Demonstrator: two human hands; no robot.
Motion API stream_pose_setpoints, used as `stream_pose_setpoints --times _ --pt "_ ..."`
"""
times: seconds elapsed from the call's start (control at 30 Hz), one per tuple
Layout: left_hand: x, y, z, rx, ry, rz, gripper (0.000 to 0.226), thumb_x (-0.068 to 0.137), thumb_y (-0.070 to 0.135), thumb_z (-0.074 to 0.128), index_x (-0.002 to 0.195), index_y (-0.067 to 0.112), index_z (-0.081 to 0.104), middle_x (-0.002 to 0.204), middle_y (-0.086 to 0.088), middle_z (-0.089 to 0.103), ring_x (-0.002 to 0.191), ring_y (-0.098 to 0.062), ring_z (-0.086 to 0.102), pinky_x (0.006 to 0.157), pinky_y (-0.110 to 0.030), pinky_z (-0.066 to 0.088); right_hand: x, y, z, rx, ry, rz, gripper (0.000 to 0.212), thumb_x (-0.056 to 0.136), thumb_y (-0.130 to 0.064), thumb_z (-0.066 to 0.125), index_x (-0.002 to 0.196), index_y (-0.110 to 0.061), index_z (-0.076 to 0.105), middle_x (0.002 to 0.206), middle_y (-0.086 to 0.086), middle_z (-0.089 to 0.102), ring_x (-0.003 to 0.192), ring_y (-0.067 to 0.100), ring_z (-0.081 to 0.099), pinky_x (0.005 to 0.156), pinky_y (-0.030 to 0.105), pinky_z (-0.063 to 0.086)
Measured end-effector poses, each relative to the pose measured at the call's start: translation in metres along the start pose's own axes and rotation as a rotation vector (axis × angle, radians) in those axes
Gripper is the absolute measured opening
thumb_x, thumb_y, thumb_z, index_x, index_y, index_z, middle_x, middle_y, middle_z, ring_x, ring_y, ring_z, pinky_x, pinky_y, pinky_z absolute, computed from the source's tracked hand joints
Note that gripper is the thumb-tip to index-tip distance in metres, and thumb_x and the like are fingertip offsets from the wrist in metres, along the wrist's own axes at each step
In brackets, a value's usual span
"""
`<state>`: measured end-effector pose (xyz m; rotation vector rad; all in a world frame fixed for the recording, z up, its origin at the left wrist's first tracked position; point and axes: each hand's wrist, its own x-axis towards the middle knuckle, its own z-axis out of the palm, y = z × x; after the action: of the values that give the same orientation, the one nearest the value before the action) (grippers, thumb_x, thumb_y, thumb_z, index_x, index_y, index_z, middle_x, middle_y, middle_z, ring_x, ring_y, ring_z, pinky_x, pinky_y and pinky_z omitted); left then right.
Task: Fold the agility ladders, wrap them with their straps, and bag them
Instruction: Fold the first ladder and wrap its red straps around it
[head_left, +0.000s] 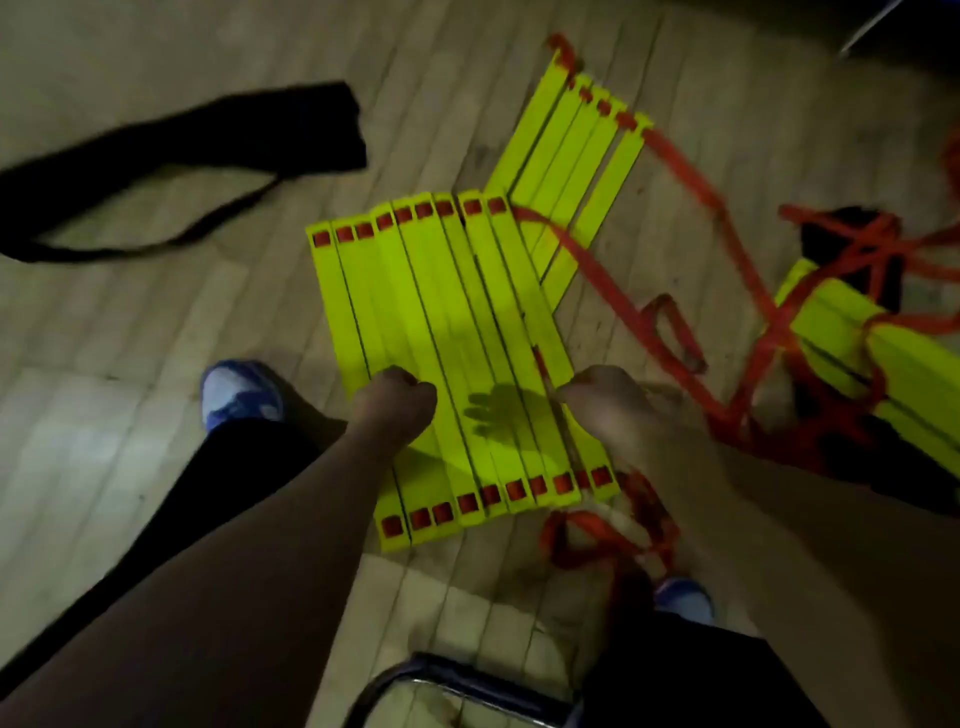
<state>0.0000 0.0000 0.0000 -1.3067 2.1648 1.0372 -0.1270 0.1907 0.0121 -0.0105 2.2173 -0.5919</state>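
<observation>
The fan of flat fluorescent-yellow plastic rungs with red strap slots at their ends (447, 353) lies spread on the pale wooden plank floor (130, 332), between the person's two feet; the rungs' long axis runs away from the body, tilted a little to the left at the far end, so gathering them means closing the fan sideways, left edge toward right edge; the left hand (395, 402) has its grip curled onto the rungs near the fan's left side, while the right hand (605, 408) sits at the right edge by the red webbing strap (618, 306), though blur hides whether its grip is clamped or loose; a second group of yellow rungs (571, 156) angles off beyond; an already strapped yellow bundle (883, 358) lies to the right; the long black fabric bag (208, 150) lies well apart, far left.
</observation>
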Motion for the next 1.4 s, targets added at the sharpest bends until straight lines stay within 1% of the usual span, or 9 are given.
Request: stream_pose_setpoints --times 0.07,0.2,0.37,0.47,0.6,0.73,1.03,1.2,1.4 --pt "0.02 -0.024 0.02 -0.028 -0.021 -0.12 0.044 0.094 0.03 0.055 0.132 0.006 0.055 0.126 -0.018 0.062 0.115 -0.037 0.058 0.09 -0.035 0.048 0.024 0.014 0.021 -0.057 -0.016 0.043 0.021 0.088 -0.023 0.062 0.095 -0.003 0.064 0.089 0.017 0.06 0.092 0.03 0.06 0.067 0.035 0.044" --pt "0.035 -0.071 0.061 -0.192 0.011 -0.387 0.063 0.096 0.025 0.057 0.147 0.004 0.028 0.144 -0.024 0.04 0.128 -0.041 0.045 0.083 -0.033 0.038 0.057 0.047 0.062 -0.027 0.009 0.149 0.058 0.089 -0.023 0.067 0.14 -0.006 0.046 0.13 0.02 0.058 0.113 0.034 0.06 0.075 0.03 0.041" --pt "0.068 -0.123 0.097 -0.595 0.031 -0.5 0.099 0.071 0.033 0.079 0.15 0.01 0.025 0.151 -0.017 0.037 0.136 -0.037 0.039 0.11 -0.052 0.037 0.077 0.073 0.089 -0.087 0.14 0.179 0.069 0.084 -0.03 0.073 0.139 -0.01 0.037 0.142 0.021 0.046 0.125 0.038 0.05 0.097 0.04 0.044" --pt "0.103 -0.174 0.128 -0.559 0.075 -0.567 0.089 0.073 0.036 0.075 0.148 0.02 0.028 0.146 -0.011 0.045 0.13 -0.034 0.047 0.106 -0.052 0.042 0.077 0.074 0.093 -0.135 0.161 0.255 0.093 0.083 -0.037 0.074 0.149 -0.006 0.016 0.156 0.024 0.021 0.138 0.041 0.031 0.109 0.048 0.036" --pt "0.064 -0.119 0.1 -0.569 -0.001 -0.517 0.079 0.081 0.011 0.076 0.147 0.01 0.033 0.137 -0.014 0.05 0.126 -0.036 0.049 0.104 -0.054 0.045 0.082 0.073 0.09 -0.124 0.186 0.308 0.109 0.083 -0.042 0.075 0.154 -0.001 0.003 0.159 0.027 0.015 0.144 0.042 0.023 0.113 0.05 0.028" --pt "0.056 -0.102 0.096 -0.604 0.099 -0.469 0.062 0.084 0.006 0.068 0.14 0.002 0.04 0.135 -0.02 0.053 0.122 -0.038 0.054 0.102 -0.052 0.046 0.082 0.072 0.086 -0.092 0.17 0.3 0.102 0.085 -0.038 0.074 0.153 -0.001 0.008 0.156 0.022 0.025 0.142 0.039 0.026 0.112 0.046 0.025" --pt "0.037 -0.076 0.082 -0.951 -0.019 -0.354 0.063 0.086 0.027 0.073 0.141 0.015 0.045 0.13 -0.007 0.06 0.117 -0.03 0.058 0.098 -0.051 0.049 0.084 0.066 0.076 -0.122 0.203 0.316 0.109 0.079 -0.04 0.08 0.152 0.0 0.01 0.156 0.024 0.023 0.141 0.043 0.025 0.112 0.053 0.029" --pt "0.037 -0.081 0.078 -0.962 -0.107 -0.381 0.048 0.09 0.015 0.067 0.135 0.011 0.052 0.123 -0.011 0.064 0.109 -0.031 0.062 0.097 -0.048 0.05 0.082 0.066 0.072 -0.086 0.202 0.238 0.072 0.083 -0.032 0.078 0.135 0.005 0.045 0.134 0.024 0.055 0.124 0.04 0.053 0.095 0.044 0.046" --pt "0.035 -0.076 0.079 -0.938 -0.181 -0.401 0.027 0.091 -0.004 0.05 0.117 0.004 0.057 0.101 -0.017 0.07 0.09 -0.034 0.068 0.077 -0.045 0.057 0.068 0.057 0.084 0.004 0.053 0.112 0.054 0.082 -0.039 0.067 0.124 -0.009 0.049 0.124 0.018 0.061 0.113 0.037 0.06 0.095 0.046 0.049"
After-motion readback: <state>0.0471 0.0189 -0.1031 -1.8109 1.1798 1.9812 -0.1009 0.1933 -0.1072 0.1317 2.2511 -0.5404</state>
